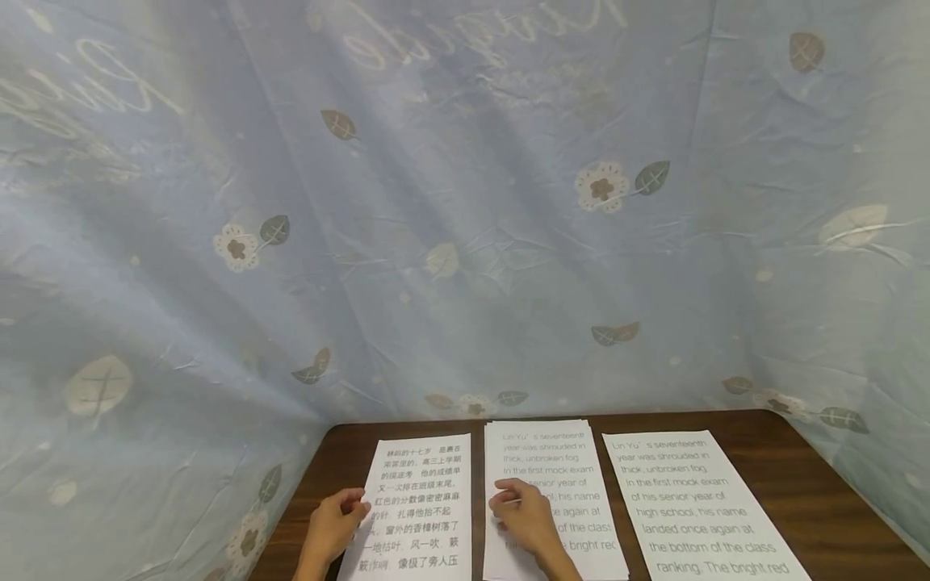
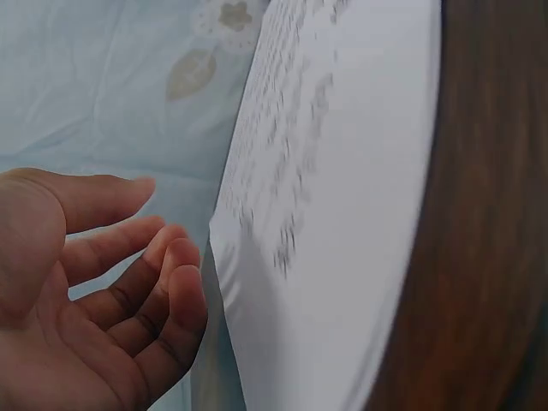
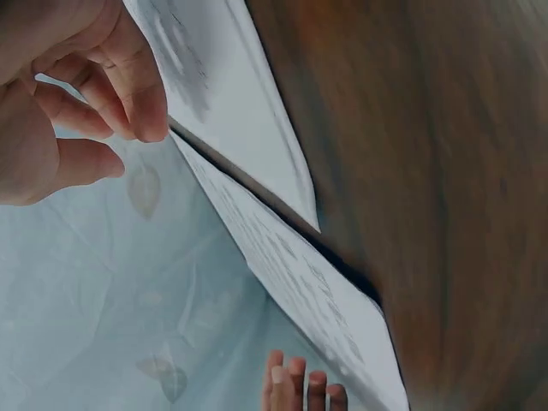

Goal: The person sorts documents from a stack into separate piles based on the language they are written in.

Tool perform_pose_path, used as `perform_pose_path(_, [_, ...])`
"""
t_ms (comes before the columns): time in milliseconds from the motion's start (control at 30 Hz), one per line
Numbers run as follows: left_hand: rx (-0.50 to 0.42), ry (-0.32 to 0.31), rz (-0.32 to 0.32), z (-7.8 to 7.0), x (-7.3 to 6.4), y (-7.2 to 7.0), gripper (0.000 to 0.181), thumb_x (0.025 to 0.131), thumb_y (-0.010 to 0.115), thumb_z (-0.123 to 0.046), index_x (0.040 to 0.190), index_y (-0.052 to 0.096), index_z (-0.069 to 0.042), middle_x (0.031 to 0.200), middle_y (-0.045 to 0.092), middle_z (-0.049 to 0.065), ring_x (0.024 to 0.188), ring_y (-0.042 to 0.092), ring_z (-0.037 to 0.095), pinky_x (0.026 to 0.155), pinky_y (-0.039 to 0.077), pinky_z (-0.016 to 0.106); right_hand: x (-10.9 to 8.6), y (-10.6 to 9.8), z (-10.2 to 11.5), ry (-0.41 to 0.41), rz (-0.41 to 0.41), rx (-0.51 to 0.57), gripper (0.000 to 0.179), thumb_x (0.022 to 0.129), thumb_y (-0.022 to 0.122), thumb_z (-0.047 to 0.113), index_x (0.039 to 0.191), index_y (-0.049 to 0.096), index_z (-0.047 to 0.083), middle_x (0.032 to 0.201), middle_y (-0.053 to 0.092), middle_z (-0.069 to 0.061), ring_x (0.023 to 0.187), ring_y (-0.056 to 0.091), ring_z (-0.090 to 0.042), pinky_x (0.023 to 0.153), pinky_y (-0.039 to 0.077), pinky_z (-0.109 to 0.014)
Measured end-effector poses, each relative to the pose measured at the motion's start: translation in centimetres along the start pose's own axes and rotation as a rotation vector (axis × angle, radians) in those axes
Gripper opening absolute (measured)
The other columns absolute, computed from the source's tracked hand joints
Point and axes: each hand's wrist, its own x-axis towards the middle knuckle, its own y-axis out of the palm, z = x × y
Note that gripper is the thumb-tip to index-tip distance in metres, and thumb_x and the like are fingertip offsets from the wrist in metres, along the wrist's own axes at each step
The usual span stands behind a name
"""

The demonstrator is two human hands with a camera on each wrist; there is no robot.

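Observation:
Three lots of printed white paper lie side by side. My left hand (image 1: 332,526) is at the left edge of the sheets with Chinese text (image 1: 429,492), its fingers loosely curled. In the left wrist view a gap shows between thumb and fingers of that hand (image 2: 111,282), with nothing in it, beside the paper (image 2: 360,171). Over the middle stack with English text (image 1: 541,448), my right hand (image 1: 529,520) hovers, covering some of its lines. The right wrist view shows this hand (image 3: 86,103) with bent fingers and thumb apart, holding nothing.
English-text paper (image 1: 697,500) lies at the right, apart from the middle stack. All of it rests on a dark wooden table (image 1: 763,452) with rounded back corners. A pale blue cloth (image 1: 472,242) with leaf and flower prints hangs behind and along the sides.

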Motion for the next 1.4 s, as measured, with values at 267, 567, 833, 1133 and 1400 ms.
perform_pose_path(267, [0.009, 0.110, 0.006, -2.3, -0.3, 0.9, 0.034, 0.095, 0.076, -0.015, 0.123, 0.074, 0.004, 0.092, 0.074, 0.003, 0.080, 0.066, 0.013, 0.065, 0.048, 0.025, -0.2, -3.1, -0.5, 0.041, -0.050, -0.071, 0.039, 0.094, 0.074, 0.012, 0.129, 0.070, -0.006, 0.099, 0.073, -0.008, 0.074, 0.073, -0.016, 0.063, 0.062, -0.027])
perform_pose_path(567, [-0.038, 0.100, 0.020, -3.4, -0.3, 2.6, 0.037, 0.096, 0.076, -0.015, 0.127, 0.072, 0.005, 0.094, 0.073, 0.005, 0.074, 0.064, 0.010, 0.060, 0.051, 0.024, -0.5, -6.1, -1.0, 0.064, -0.120, -0.117, 0.038, 0.093, 0.074, 0.012, 0.126, 0.071, -0.007, 0.101, 0.074, -0.009, 0.078, 0.074, -0.016, 0.064, 0.062, -0.026])
perform_pose_path(833, [-0.102, 0.117, 0.045, -5.1, -0.5, 4.5, 0.039, 0.097, 0.075, -0.014, 0.130, 0.071, 0.006, 0.096, 0.073, 0.007, 0.076, 0.068, 0.013, 0.059, 0.053, 0.024, -0.6, -7.9, -1.5, 0.064, -0.168, -0.185, 0.036, 0.093, 0.074, 0.012, 0.125, 0.073, -0.004, 0.100, 0.075, -0.007, 0.079, 0.072, -0.013, 0.062, 0.060, -0.024])
perform_pose_path(1133, [-0.140, 0.092, 0.053, -6.5, -0.5, 6.3, 0.040, 0.097, 0.075, -0.016, 0.131, 0.071, 0.005, 0.099, 0.073, 0.008, 0.078, 0.070, 0.015, 0.061, 0.057, 0.025, -0.6, -9.7, -1.7, 0.100, -0.185, -0.234, 0.036, 0.094, 0.073, 0.014, 0.125, 0.073, -0.005, 0.102, 0.076, -0.008, 0.078, 0.072, -0.013, 0.064, 0.061, -0.025])
perform_pose_path(1400, [-0.190, 0.104, 0.085, -7.4, -0.6, 7.8, 0.040, 0.098, 0.074, -0.015, 0.132, 0.070, 0.005, 0.100, 0.073, 0.010, 0.079, 0.070, 0.018, 0.061, 0.059, 0.026, -0.8, -11.4, -1.9, 0.115, -0.202, -0.221, 0.035, 0.096, 0.073, 0.013, 0.127, 0.072, -0.005, 0.104, 0.075, -0.010, 0.081, 0.074, -0.015, 0.065, 0.062, -0.025])
